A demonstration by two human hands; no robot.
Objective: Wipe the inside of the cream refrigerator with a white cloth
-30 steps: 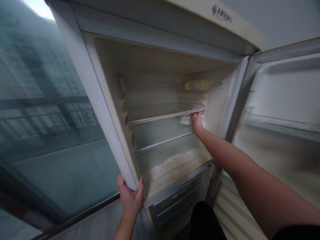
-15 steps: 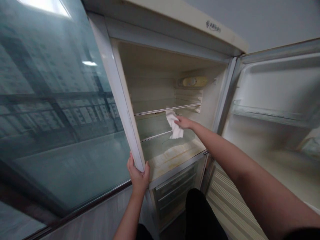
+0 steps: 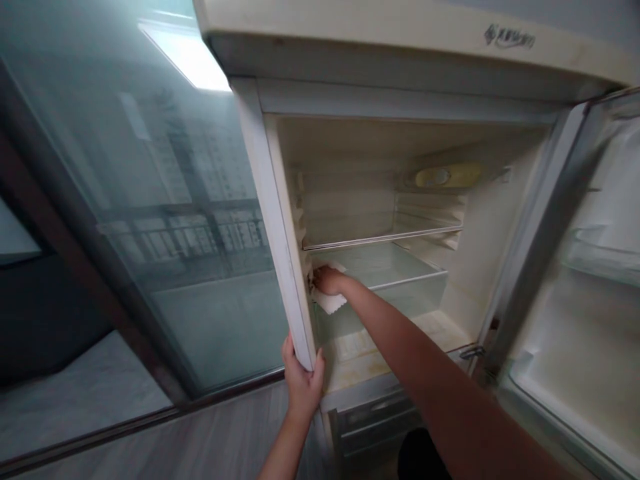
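Observation:
An old cream fridge (image 3: 400,40) stands open in front of me. My left hand (image 3: 303,383) is wrapped round the lower front corner of its left side wall (image 3: 273,220). My right hand (image 3: 327,280) reaches inside and presses a white cloth (image 3: 330,301) against the inner left wall, at the left end of the lower glass shelf (image 3: 400,270). An upper glass shelf (image 3: 380,233) sits above it. The stained compartment floor (image 3: 370,353) lies below my forearm.
The fridge door (image 3: 590,280) hangs open at the right, with a door rack (image 3: 600,253). A yellowed light and dial housing (image 3: 445,177) sits on the back right wall. Freezer drawers (image 3: 370,427) are below. A large glass window (image 3: 150,220) fills the left; wood-pattern floor (image 3: 200,447) beneath.
My right hand has carried the cloth from the right end of the upper shelf, across the middle, to the inner left wall. My view has swung to the right and closer. The left hand has kept its grip.

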